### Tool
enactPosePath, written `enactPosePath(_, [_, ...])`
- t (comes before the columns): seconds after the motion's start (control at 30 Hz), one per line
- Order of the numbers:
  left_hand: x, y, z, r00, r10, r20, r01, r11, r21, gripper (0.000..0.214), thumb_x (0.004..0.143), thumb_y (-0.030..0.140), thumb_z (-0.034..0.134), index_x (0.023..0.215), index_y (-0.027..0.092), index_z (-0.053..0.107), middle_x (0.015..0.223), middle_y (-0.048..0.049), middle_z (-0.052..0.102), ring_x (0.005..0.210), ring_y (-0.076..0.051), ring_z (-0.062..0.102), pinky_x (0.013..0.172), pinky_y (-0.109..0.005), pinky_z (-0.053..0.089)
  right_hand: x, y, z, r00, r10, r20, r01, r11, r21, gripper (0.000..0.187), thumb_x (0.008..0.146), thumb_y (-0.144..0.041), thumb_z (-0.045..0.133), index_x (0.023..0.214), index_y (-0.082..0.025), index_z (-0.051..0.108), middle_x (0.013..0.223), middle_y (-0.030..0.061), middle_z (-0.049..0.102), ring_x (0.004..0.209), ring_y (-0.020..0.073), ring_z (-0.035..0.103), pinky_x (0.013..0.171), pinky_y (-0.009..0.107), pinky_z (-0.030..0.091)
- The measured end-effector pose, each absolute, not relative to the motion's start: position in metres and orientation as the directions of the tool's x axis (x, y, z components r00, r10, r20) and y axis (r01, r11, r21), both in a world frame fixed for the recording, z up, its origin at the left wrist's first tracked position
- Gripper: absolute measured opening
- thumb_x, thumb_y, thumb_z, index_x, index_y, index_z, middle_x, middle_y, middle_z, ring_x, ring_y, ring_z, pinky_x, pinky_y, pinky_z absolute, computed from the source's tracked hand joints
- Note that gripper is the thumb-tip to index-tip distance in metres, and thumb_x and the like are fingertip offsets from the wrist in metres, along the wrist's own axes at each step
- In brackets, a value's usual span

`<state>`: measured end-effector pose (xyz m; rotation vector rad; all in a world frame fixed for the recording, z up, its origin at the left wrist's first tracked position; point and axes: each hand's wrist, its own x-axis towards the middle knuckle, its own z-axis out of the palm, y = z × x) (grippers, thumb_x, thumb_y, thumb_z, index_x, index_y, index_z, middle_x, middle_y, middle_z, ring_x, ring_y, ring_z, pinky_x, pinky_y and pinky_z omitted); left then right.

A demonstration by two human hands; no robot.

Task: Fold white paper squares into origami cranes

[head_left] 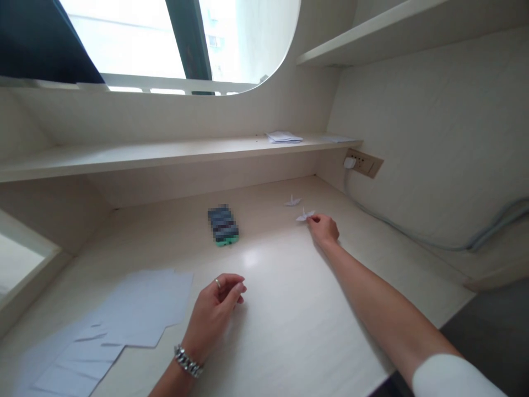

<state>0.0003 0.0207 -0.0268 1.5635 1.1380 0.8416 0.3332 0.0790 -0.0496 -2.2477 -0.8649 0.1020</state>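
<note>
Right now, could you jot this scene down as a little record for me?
Right hand: appears to pinch the edge of the nearer folded paper figure
Left hand: loosely curled, nothing visible held
Farther folded paper figure: on the desk, just behind
Paper sheets: spread on the desk, left side
Dark item: pixelated, green edge
Shelf: holds more paper

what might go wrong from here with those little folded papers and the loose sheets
The right hand pinches the nearer folded paper at one end, so too tight a grip might crease it. The farther folded paper sits close behind and could get knocked. The loose sheets overlap beside the left hand, so a sideways brush might scatter them.
</note>
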Motion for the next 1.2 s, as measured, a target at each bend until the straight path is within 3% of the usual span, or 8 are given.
enactPosePath(0.57, [-0.002, 0.021, -0.026, 0.351, 0.935, -0.057, 0.38, -0.086, 0.921, 0.026, 0.078, 0.045, 0.065, 0.087, 0.021, 0.07, 0.077, -0.002, 0.07, 0.07, -0.019, 0.067, 0.067, -0.03, 0.055, 0.345, 0.128, -0.045, 0.763, 0.639, 0.101, 0.55, -0.558, -0.622, 0.027, 0.08, -0.043, 0.063, 0.098, -0.031, 0.077, 0.103, 0.0081, 0.075, 0.094, 0.0263, 0.069, 0.075, 0.032, 0.049])
enactPosePath(1.2, [-0.003, 0.021, -0.028, 0.383, 0.922, -0.06, 0.412, -0.112, 0.904, 0.024, 0.08, 0.044, 0.063, 0.088, 0.022, 0.07, 0.081, -0.0032, 0.071, 0.076, -0.021, 0.067, 0.071, -0.031, 0.054, 0.345, 0.13, -0.046, 0.768, 0.629, 0.121, 0.557, -0.562, -0.611, 0.028, 0.08, -0.042, 0.061, 0.1, -0.03, 0.077, 0.103, 0.0097, 0.075, 0.096, 0.0282, 0.068, 0.077, 0.035, 0.05])
